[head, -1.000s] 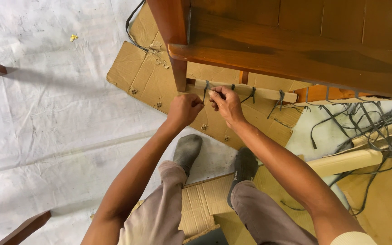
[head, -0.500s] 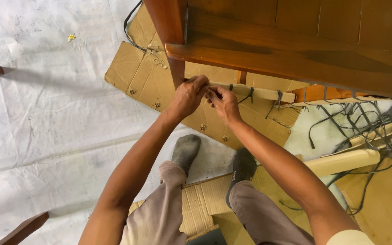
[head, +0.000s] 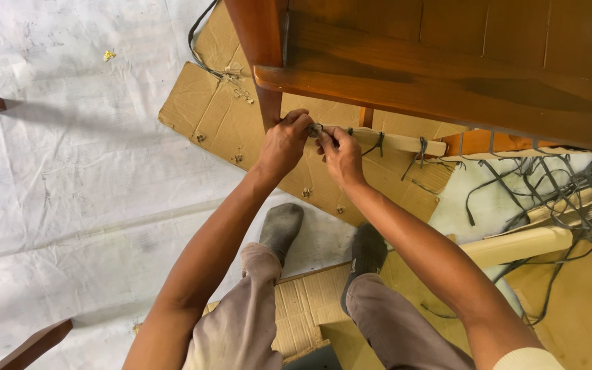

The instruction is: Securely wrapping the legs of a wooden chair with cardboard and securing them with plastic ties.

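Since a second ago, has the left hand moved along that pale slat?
Yes. The left hand has risen from below the pale slat onto its end beside the dark wooden leg, meeting the right hand.

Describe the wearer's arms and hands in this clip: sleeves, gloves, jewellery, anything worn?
Both hands are bare: the left hand and right hand show no gloves, rings or watch. The forearms are uncovered. A cream ribbed sleeve cuff shows high on the right arm; no sleeve is visible on the left arm.
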